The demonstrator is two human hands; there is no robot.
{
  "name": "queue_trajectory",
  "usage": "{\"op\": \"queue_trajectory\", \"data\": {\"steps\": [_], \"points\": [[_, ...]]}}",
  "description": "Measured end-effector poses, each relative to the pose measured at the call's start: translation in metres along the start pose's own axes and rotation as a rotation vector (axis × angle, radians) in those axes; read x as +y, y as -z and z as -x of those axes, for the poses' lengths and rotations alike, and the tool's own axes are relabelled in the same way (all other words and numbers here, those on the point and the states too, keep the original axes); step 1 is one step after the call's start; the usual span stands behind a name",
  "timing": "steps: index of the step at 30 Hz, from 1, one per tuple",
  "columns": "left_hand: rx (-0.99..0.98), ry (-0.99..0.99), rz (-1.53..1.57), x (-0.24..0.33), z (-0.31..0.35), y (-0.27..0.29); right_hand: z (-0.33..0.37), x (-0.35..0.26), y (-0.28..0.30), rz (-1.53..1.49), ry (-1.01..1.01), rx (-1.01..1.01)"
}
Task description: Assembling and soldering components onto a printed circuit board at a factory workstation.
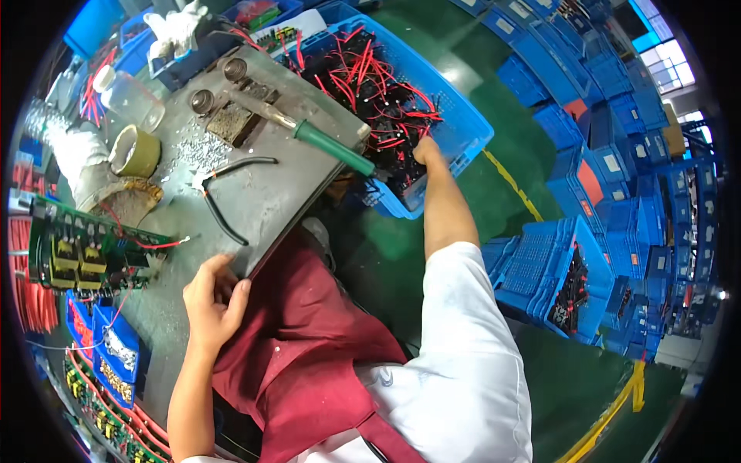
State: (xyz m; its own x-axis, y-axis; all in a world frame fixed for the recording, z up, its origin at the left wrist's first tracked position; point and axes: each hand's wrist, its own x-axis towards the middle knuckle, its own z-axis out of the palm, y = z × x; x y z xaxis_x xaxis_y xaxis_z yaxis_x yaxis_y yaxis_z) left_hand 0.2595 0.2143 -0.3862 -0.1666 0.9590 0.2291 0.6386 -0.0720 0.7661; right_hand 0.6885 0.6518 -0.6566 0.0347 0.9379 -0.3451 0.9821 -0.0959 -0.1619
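My right hand (424, 150) reaches into a blue plastic crate (461, 127) at the right end of the workbench. Its fingers are hidden among black parts with red wires (363, 81), so what they grip does not show. At the bench's front edge rests my left hand (214, 297), loosely curled, thumb apart, with nothing visible in it. Nearest to it on the metal top lie wire cutters (208, 187) with black handles. A soldering iron (328, 145) with a green handle points its grip toward the crate.
Left of the cutters stand a roll of tape (133, 151), a clear bottle (127, 96) and a green circuit board (85, 251). Small blue bins (116, 351) hold metal parts. Stacked blue crates (540, 266) line the right side. A yellow line (513, 185) marks the green floor.
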Motion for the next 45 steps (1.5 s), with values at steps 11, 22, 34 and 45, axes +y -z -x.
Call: {"op": "queue_trajectory", "data": {"steps": [11,22,34,45], "points": [[0.006,0.068,-0.081,-0.02,-0.061,-0.043,-0.073,-0.029,-0.001,0.026,-0.279,-0.154],[0.033,-0.006,0.026,0.023,-0.029,-0.049,0.003,0.049,0.171,-0.187,0.264,0.115],[0.315,-0.478,-0.1,0.215,0.028,0.03,0.494,-0.125,0.346,-0.967,0.728,0.568],[0.699,-0.577,-0.342,0.19,0.172,0.282,0.716,-0.323,0.138,-0.567,1.413,0.498]]}}
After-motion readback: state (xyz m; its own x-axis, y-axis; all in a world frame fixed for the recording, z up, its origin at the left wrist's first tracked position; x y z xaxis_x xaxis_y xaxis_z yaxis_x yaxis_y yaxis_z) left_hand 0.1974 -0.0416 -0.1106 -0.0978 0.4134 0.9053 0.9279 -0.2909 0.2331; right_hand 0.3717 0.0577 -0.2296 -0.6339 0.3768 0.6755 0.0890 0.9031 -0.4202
